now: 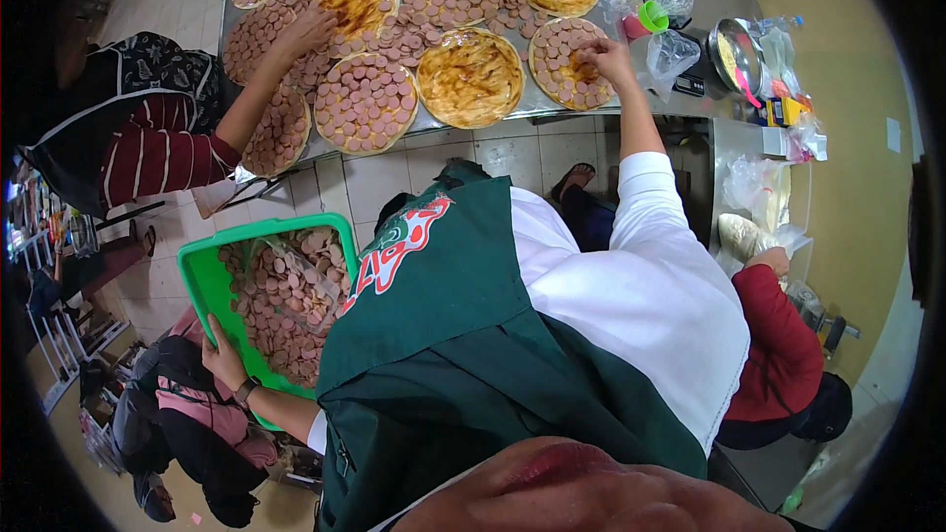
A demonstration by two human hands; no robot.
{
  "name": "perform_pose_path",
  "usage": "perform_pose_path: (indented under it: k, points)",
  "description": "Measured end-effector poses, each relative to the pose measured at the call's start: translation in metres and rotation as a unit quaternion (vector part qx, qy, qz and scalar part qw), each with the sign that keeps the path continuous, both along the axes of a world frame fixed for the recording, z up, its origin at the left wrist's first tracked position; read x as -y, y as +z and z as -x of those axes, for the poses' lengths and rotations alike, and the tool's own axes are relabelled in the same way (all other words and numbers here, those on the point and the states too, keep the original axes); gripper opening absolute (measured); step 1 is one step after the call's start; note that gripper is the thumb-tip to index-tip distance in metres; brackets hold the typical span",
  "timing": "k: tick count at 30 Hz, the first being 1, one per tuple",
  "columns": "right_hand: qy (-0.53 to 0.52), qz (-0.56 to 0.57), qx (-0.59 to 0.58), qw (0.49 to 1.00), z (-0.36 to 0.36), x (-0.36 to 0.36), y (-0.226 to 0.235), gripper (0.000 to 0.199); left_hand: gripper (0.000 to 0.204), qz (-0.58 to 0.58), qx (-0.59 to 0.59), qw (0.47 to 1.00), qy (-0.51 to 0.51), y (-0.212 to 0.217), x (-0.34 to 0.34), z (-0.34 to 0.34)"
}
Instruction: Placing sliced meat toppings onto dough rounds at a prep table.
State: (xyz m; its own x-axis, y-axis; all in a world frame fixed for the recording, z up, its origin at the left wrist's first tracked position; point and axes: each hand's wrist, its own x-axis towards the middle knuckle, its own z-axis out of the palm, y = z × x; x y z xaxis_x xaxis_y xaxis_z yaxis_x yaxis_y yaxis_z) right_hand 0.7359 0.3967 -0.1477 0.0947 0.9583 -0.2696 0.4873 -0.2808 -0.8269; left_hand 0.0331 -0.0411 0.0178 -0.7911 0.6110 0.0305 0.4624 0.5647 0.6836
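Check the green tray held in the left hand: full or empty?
Nearly full. The green tray, gripped by the left hand, holds a heap of round pink sausage slices.

The person wears a white shirt (641, 286) with short sleeves, the right sleeve (645, 187) ending toward one o'clock, the left showing only as a small white edge near seven o'clock. Over it lies a dark green apron (443, 335) with a broad bib and a seam across the middle. A red-and-white emblem (399, 246) sits on the bib toward ten o'clock. A dark wristband (244, 392) circles the left wrist.
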Motion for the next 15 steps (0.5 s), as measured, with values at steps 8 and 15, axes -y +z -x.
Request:
perform_pose_path:
  k: [8, 15]
  points:
    - [0.073, -0.209, 0.281, 0.934, 0.010, -0.005, -0.022, 0.021, 0.040, 0.008, 0.015, 1.000, 0.003, 0.003, -0.001, -0.003]
    - [0.032, 0.045, 0.031, 0.998, 0.014, 0.003, 0.004, 0.025, 0.041, 0.018, 0.015, 1.000, 0.020, 0.002, 0.004, -0.007]
